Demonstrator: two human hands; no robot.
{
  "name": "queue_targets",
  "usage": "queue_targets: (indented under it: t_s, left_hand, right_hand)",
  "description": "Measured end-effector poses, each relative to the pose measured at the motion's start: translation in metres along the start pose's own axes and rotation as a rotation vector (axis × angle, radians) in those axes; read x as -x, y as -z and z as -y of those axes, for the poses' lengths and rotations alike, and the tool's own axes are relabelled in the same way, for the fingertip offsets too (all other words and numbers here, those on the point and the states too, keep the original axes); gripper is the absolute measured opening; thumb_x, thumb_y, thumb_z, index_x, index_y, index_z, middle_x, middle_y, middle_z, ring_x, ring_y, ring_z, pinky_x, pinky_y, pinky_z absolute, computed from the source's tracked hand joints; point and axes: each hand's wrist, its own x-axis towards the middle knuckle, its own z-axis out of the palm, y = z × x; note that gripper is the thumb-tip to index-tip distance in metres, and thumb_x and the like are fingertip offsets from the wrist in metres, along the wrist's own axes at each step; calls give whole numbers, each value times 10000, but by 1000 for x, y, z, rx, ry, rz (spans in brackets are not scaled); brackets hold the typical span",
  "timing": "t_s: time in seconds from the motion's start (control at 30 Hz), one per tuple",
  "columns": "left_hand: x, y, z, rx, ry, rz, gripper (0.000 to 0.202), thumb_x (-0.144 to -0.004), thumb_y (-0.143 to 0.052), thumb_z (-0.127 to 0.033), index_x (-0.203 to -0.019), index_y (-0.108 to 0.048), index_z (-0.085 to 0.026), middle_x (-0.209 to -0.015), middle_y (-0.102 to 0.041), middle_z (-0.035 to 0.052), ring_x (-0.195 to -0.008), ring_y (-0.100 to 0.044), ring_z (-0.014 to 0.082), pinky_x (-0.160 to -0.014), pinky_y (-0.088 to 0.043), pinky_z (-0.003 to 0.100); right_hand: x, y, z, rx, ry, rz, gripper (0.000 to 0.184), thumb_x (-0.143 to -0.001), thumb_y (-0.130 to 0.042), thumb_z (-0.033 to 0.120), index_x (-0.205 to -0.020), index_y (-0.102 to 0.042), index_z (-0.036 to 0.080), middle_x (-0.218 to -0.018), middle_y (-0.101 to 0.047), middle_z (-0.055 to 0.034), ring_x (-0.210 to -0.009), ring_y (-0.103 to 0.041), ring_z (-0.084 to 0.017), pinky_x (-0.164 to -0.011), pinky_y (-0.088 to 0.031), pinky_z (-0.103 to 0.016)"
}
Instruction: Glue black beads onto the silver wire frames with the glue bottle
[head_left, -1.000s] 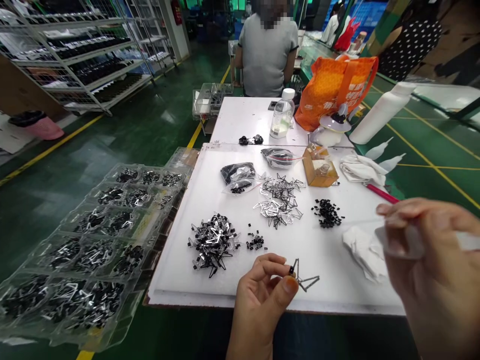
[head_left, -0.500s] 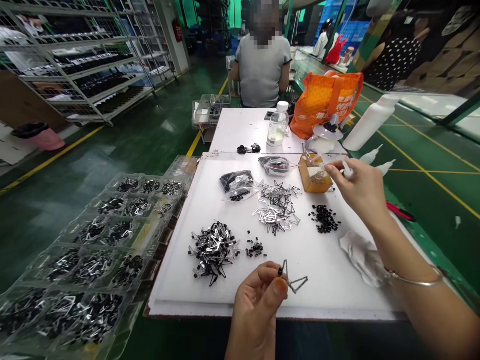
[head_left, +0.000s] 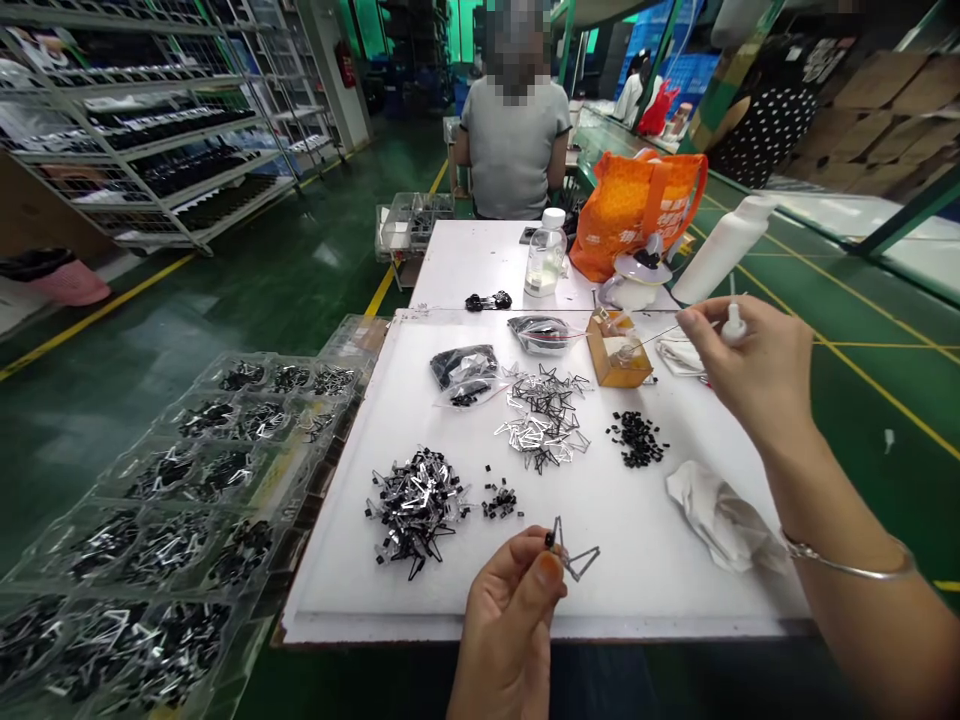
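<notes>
My left hand [head_left: 517, 600] is closed near the front edge of the table. Its thumb and fingertips pinch a thin, dark, bent frame piece [head_left: 579, 562] that has a small black tip [head_left: 550, 540]. To the right, my right hand [head_left: 757, 365] grips a thin needle-like rod [head_left: 660, 335] pointing left at a small amber box [head_left: 621, 368]. A white nozzle-like piece [head_left: 734, 322] shows among its fingers; whether the rod belongs to it I cannot tell. Between the hands lies a heap of small black pieces [head_left: 637, 440].
Loose bent frames [head_left: 544, 420] and a pile of capped ones [head_left: 420, 505] lie on the white table [head_left: 360, 615]. Zip bags [head_left: 465, 370], a crumpled tissue [head_left: 720, 515], a bottle [head_left: 546, 260] and an orange bag [head_left: 634, 215] surround them. Sorting trays [head_left: 150, 540] stand left; a person [head_left: 511, 150] sits ahead.
My right hand has drawn back to the right from the amber box, and more of the thin rod shows. My left hand still holds the bent frame. The view has shifted slightly.
</notes>
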Motion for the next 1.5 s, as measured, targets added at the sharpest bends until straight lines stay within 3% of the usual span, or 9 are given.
queue_targets:
  t_s: [0.1,0.17,0.27,0.37,0.53,0.8,1.0,1.3,1.5]
  left_hand:
    - [2,0,0,20,17,33,495,-414,-1096,-366,-735,-794,-142,-821,-728,28,-743,-642,84,-736,-524,176]
    - [2,0,1,41,12,32,491,-412,-1097,-351,-729,-788,-138,-838,-725,30,-745,-644,87,-727,-518,176]
    - [2,-2,3,66,-37,18,487,-390,-1100,-357,-670,-770,-134,-900,-710,25,-778,-663,96,-736,-509,176]
    - [2,-4,7,50,-89,40,448,-417,-1094,-374,-645,-780,-149,-896,-694,15,-808,-656,92,-770,-509,166]
    - [3,-6,12,-8,-115,88,372,-497,-1075,-364,-652,-791,-181,-940,-673,12,-864,-643,104,-806,-514,174]
    - [5,1,12,-27,87,297,329,-602,-1012,-354,-775,-815,-157,-993,-667,55,-910,-604,155,-894,-473,237]
    - [3,3,7,-78,92,488,319,-804,-793,-481,-776,-814,-164,-1004,-635,90,-1050,-577,241,-934,-456,284]
    - [10,-3,5,-48,153,453,271,-810,-818,-372,-669,-770,-145,-952,-573,70,-868,-516,177,-808,-465,266]
    - [11,-3,6,-58,185,430,285,-755,-861,-369,-648,-722,-145,-997,-542,62,-939,-496,183,-872,-429,267]
  right_hand:
    - [4,-7,4,-40,-40,139,350,-863,-762,535,-951,-781,196,-808,-677,-42,-603,-462,-121,-716,-324,-315]
    - [25,-10,13,-90,-63,193,422,-841,-767,578,-1032,-792,203,-800,-665,-26,-626,-498,-129,-695,-350,-303]
    - [83,-3,35,-260,-125,382,463,-948,-623,633,-1098,-797,231,-788,-655,-26,-674,-552,-135,-632,-399,-260]
    - [147,10,53,-640,-296,671,354,-920,-707,562,-945,-795,220,-762,-598,-23,-622,-503,-93,-568,-394,-211]
    - [199,21,60,-877,-445,572,160,-934,-724,411,-995,-803,286,-953,-593,-51,-778,-591,-116,-621,-479,-192]
    - [202,20,70,-1007,-531,416,55,-889,-784,348,-904,-810,302,-861,-557,-42,-788,-615,-137,-651,-526,-216]
    - [189,27,91,-1094,-527,455,136,-861,-818,421,-796,-821,301,-735,-583,-25,-696,-658,-112,-642,-562,-187]
    - [188,34,98,-1106,-529,464,132,-850,-835,434,-779,-825,323,-718,-610,-5,-736,-703,-88,-769,-606,-161]
    - [188,30,97,-1115,-522,477,136,-874,-818,435,-806,-823,317,-723,-595,0,-727,-673,-69,-744,-591,-133]
